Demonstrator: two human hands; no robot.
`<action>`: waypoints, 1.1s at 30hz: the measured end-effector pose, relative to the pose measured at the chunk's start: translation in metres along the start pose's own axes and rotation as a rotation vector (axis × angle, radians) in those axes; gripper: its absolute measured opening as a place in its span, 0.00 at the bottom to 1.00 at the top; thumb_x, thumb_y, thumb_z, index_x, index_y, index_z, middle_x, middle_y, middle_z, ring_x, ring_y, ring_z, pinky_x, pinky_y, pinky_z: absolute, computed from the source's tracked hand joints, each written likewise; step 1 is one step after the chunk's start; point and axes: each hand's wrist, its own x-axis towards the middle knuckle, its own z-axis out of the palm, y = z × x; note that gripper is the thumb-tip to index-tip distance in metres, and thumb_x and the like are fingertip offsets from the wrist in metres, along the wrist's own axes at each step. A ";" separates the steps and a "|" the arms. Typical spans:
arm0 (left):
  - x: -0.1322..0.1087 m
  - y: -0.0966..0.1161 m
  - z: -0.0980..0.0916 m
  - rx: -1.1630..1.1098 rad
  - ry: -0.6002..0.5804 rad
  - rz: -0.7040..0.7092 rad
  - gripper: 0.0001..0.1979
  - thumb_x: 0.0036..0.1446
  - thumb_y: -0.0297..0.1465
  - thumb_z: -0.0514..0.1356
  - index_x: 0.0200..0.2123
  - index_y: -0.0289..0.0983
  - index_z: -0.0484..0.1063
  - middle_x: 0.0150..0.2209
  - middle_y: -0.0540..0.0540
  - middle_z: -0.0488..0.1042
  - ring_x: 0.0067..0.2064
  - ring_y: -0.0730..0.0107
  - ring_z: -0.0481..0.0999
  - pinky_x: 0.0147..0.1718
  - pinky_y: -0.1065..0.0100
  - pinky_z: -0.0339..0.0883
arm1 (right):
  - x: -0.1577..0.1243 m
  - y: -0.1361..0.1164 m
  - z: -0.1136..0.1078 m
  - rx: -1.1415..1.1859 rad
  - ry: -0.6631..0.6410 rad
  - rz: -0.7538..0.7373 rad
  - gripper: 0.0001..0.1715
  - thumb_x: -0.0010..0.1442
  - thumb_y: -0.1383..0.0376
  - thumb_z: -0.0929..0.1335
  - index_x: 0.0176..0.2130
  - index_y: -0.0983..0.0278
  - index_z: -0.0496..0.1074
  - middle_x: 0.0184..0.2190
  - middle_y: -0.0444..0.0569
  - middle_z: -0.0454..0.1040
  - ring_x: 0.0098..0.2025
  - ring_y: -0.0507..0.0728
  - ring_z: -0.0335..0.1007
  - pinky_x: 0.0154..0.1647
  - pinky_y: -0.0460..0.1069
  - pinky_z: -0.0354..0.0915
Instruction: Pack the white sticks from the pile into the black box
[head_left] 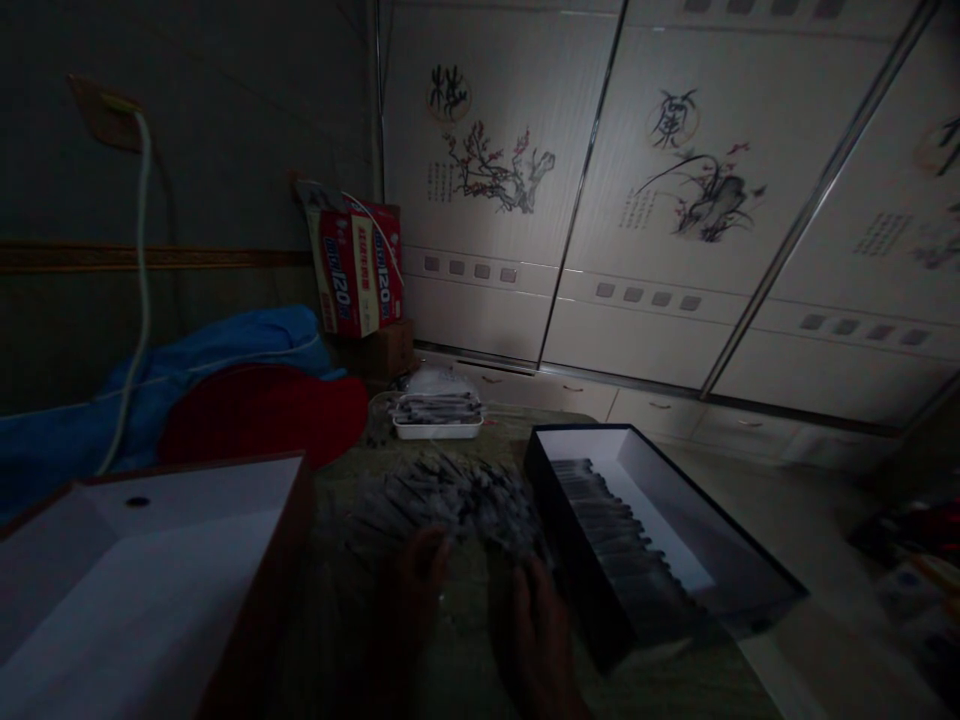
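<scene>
A dim room. A loose pile of small packets [450, 500] lies mid-desk [337, 640], directly in front of the person. The left hand [421, 590] and right hand [536, 625] rest at the pile's near edge, fingertips at the packets. It is too dark to tell whether the fingers are spread or pinching.

Just right of the pile is an open black box [667, 520], where more packets [615, 545] stand on edge in a tight row, probably to keep them in order. It seems set there for easy reach. Left of the pile lies a larger open box [150, 560] with a white inside. Just beyond the pile is a white tray [439, 432] of packets.

Far beyond the pile, a red carton [360, 265] shows "120". The wardrobe doors [675, 330] carry ink flower paintings, each with a circled brush character; the smaller writing is unreadable.
</scene>
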 end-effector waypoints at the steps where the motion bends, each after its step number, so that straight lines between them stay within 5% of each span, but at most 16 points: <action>1: 0.002 0.002 -0.004 0.054 0.039 0.027 0.09 0.47 0.37 0.60 0.31 0.40 0.75 0.31 0.46 0.79 0.35 0.59 0.77 0.35 0.64 0.70 | 0.000 0.002 0.000 -0.007 0.013 0.022 0.28 0.65 0.52 0.55 0.48 0.67 0.71 0.44 0.58 0.76 0.44 0.59 0.74 0.41 0.49 0.69; 7: 0.015 0.003 -0.007 0.553 -0.037 0.332 0.14 0.54 0.24 0.50 0.34 0.38 0.74 0.37 0.43 0.77 0.41 0.61 0.75 0.43 0.62 0.67 | -0.001 0.004 0.003 -0.027 0.037 0.045 0.29 0.64 0.51 0.56 0.49 0.68 0.70 0.46 0.59 0.75 0.45 0.60 0.74 0.41 0.50 0.68; 11: 0.028 -0.001 0.008 0.878 -0.158 0.551 0.24 0.46 0.14 0.47 0.43 0.35 0.73 0.44 0.42 0.76 0.46 0.62 0.72 0.47 0.63 0.63 | -0.004 0.004 0.006 -0.028 0.000 0.031 0.28 0.65 0.52 0.55 0.48 0.67 0.70 0.46 0.59 0.74 0.42 0.59 0.74 0.38 0.49 0.69; 17: 0.035 -0.001 0.020 1.038 -0.136 0.613 0.18 0.50 0.16 0.49 0.37 0.34 0.74 0.38 0.39 0.75 0.43 0.55 0.70 0.41 0.57 0.63 | -0.004 0.004 0.008 -0.032 0.044 0.009 0.31 0.64 0.49 0.54 0.48 0.67 0.71 0.44 0.59 0.76 0.42 0.59 0.74 0.40 0.50 0.69; 26: 0.040 -0.001 0.014 0.829 -0.044 0.551 0.12 0.55 0.25 0.51 0.34 0.36 0.74 0.37 0.41 0.77 0.41 0.59 0.74 0.42 0.61 0.66 | -0.002 -0.005 0.003 -0.015 -0.045 -0.011 0.27 0.66 0.53 0.53 0.47 0.65 0.71 0.39 0.56 0.77 0.36 0.57 0.75 0.35 0.47 0.68; 28: 0.034 0.005 0.006 0.688 0.040 0.448 0.12 0.57 0.30 0.50 0.37 0.36 0.73 0.39 0.41 0.78 0.42 0.60 0.76 0.41 0.62 0.68 | -0.006 -0.005 0.006 -0.020 -0.018 -0.026 0.26 0.66 0.53 0.54 0.48 0.64 0.70 0.41 0.56 0.76 0.36 0.57 0.75 0.35 0.48 0.68; 30: 0.025 0.012 -0.004 0.309 0.128 0.197 0.13 0.55 0.38 0.53 0.38 0.37 0.71 0.37 0.43 0.79 0.40 0.59 0.77 0.37 0.62 0.70 | -0.013 -0.007 0.008 -0.033 0.054 -0.046 0.26 0.66 0.52 0.54 0.50 0.64 0.68 0.43 0.57 0.76 0.38 0.58 0.74 0.37 0.49 0.67; 33: 0.012 0.024 -0.017 -0.088 0.065 -0.004 0.15 0.51 0.43 0.57 0.35 0.38 0.71 0.31 0.45 0.80 0.33 0.59 0.78 0.33 0.63 0.71 | -0.020 -0.014 0.009 -0.038 0.116 -0.092 0.27 0.65 0.50 0.54 0.47 0.63 0.70 0.37 0.56 0.77 0.36 0.59 0.74 0.36 0.50 0.66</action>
